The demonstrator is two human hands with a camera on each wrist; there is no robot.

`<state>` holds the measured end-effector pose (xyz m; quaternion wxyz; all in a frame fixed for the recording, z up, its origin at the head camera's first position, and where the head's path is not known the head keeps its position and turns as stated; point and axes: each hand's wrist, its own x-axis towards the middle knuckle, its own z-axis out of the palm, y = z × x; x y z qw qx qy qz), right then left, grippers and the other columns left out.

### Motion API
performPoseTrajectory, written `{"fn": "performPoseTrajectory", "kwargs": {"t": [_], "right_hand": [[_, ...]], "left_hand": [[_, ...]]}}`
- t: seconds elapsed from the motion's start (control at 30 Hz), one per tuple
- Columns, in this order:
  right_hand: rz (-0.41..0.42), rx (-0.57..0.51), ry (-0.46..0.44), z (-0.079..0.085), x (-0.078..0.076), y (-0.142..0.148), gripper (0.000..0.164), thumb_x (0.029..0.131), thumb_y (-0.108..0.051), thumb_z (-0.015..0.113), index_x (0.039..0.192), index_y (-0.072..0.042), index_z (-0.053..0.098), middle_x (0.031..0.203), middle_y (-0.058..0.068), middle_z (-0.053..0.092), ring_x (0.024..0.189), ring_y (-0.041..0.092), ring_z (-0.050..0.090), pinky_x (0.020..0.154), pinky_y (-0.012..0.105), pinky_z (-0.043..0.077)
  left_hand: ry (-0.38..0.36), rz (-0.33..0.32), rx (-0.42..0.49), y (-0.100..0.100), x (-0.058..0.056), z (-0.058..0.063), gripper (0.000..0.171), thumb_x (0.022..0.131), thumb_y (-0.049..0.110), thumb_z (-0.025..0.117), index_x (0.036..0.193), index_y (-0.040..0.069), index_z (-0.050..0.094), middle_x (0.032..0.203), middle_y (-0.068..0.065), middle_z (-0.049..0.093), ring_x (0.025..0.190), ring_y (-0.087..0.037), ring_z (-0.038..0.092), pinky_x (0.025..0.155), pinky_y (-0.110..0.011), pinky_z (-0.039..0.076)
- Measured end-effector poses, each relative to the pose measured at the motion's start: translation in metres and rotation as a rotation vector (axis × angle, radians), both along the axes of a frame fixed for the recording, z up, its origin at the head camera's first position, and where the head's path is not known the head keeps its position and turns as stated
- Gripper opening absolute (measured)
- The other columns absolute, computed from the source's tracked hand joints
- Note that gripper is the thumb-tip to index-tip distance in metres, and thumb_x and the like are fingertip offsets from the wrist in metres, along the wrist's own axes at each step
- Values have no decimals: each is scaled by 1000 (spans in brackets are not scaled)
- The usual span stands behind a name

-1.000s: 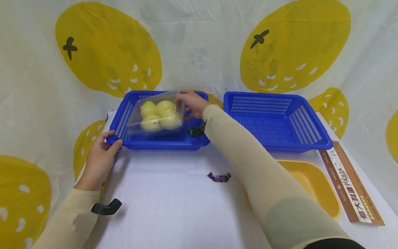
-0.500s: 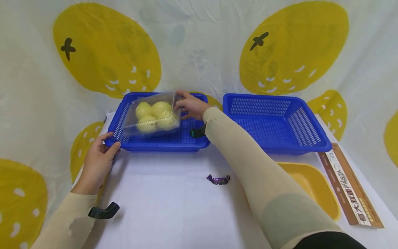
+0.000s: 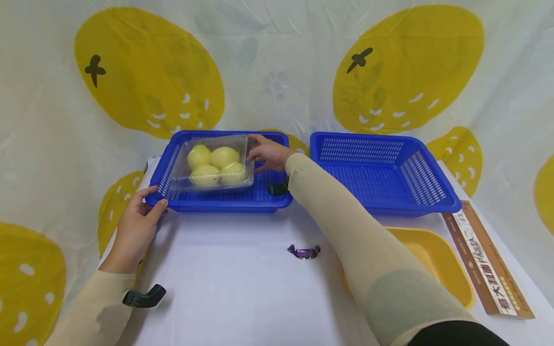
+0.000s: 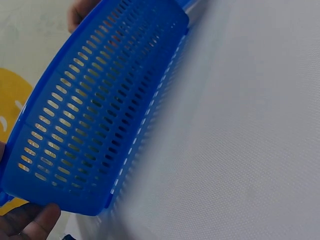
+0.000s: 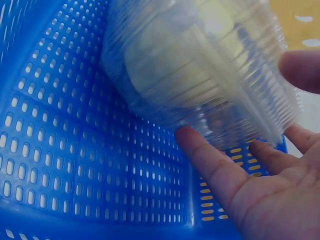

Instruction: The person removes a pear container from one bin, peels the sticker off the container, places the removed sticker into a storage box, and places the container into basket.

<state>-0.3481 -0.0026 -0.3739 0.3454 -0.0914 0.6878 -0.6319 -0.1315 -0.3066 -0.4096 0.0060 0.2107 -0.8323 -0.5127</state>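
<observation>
A clear plastic clamshell box (image 3: 182, 180) with several pale yellow round fruits (image 3: 224, 156) inside sits within the left blue basket (image 3: 225, 205). At the box's right end, my right hand (image 3: 271, 153) holds it with spread fingers and thumb. In the right wrist view, one fingertip touches the side of the box (image 5: 200, 60), which looks tilted over the slotted basket floor (image 5: 95, 150). My left hand (image 3: 137, 226) grips the same basket's near left corner. Its fingertips (image 4: 47, 220) show beside the basket wall (image 4: 85, 115) in the left wrist view.
A second blue basket (image 3: 368, 185) stands to the right. In front of it is a yellow tray (image 3: 446, 262), partly behind my right sleeve. A brown pasta box (image 3: 489, 262) lies at the table's right edge. A purple-wrapped candy (image 3: 304, 252) lies mid-table.
The clear box has shifted slightly left and come down in the left basket, lying flatter than before. My right hand moved with it. The left hand stays at the basket corner.
</observation>
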Motion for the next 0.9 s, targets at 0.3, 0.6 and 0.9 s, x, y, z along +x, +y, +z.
{"fn": "performPoseTrajectory", "kwargs": {"t": [0.3, 0.6, 0.9], "right_hand": [[-5, 10, -50, -7, 1, 0, 96, 96, 12, 54, 173, -27, 13, 175, 12, 10, 151, 40, 32, 111, 57, 49], [2, 80, -21, -6, 3, -8, 96, 93, 12, 53, 173, -21, 11, 147, 19, 34, 108, 30, 49, 104, 51, 55], [-15, 94, 12, -8, 2, -5, 96, 95, 10, 53, 174, -22, 9, 163, 17, 27, 132, 35, 43, 106, 52, 54]], "left_hand": [[20, -7, 6, 0, 1, -4, 67, 110, 49, 55, 169, 30, 31, 141, -17, 57, 128, -32, 57, 115, -52, 47], [2, -3, 20, -4, 4, -4, 69, 109, 54, 53, 170, 33, 28, 145, -16, 55, 131, -32, 55, 116, -55, 45], [45, -15, -15, 0, 0, -4, 67, 111, 49, 53, 170, 28, 29, 145, -16, 56, 126, -29, 58, 115, -52, 46]]}}
